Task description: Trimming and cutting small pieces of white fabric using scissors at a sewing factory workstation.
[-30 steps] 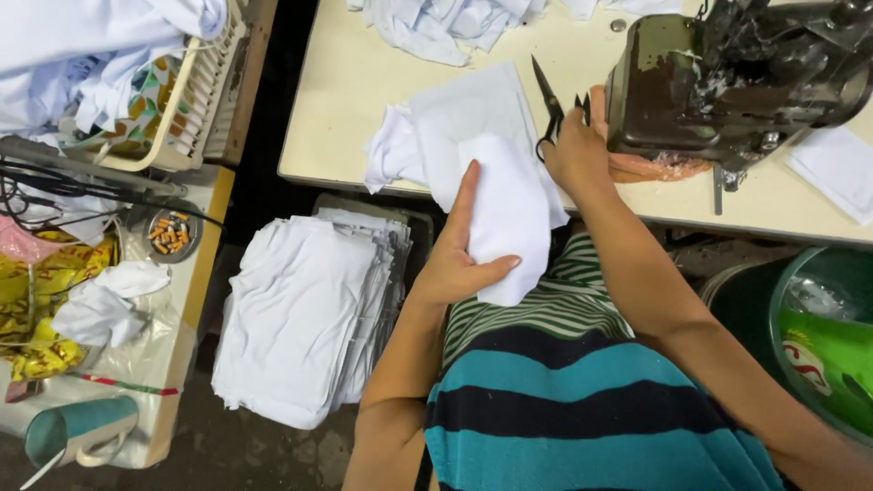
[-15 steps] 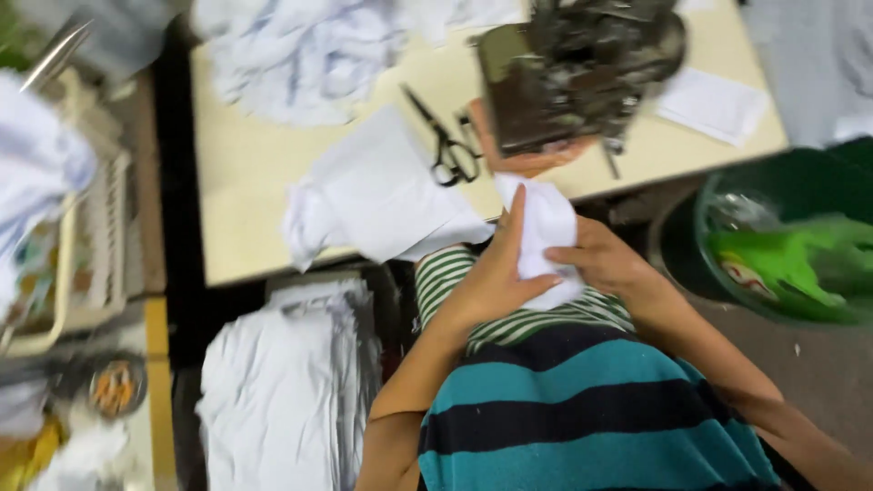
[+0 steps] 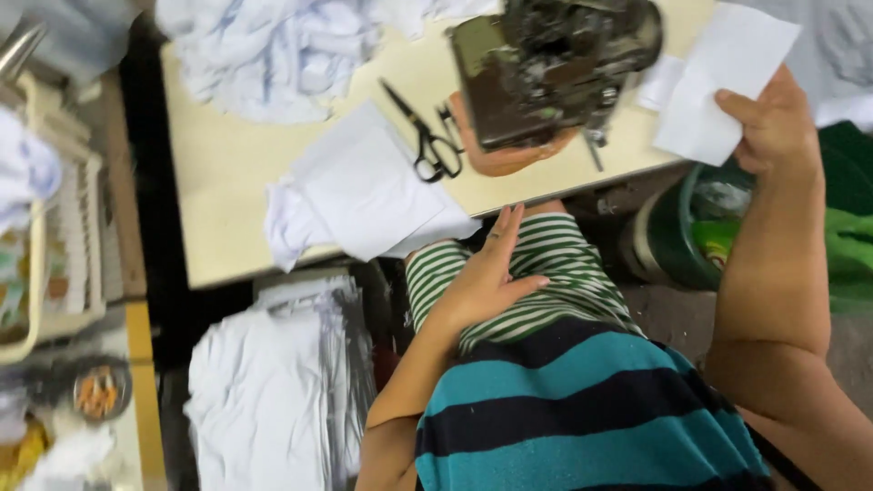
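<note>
white fabric piece (image 3: 718, 86) gripped by right hand (image 3: 773, 123); left hand (image 3: 486, 282) flat, empty; green bin (image 3: 682, 241) holds green cloth (image 3: 718, 245).

Just left of the grip we see a dark sewing machine (image 3: 555, 68) on the cream surface (image 3: 227, 173). Farther left lie black scissors (image 3: 427, 136), then a folded white fabric piece (image 3: 364, 186) overhanging the near edge. A rumpled heap of white cloth (image 3: 273, 50) sits at the far side. Below the grip stands a green bin (image 3: 677, 236); far down-left, a stack of white garments (image 3: 268, 391) and a small bowl (image 3: 100, 391).
</note>
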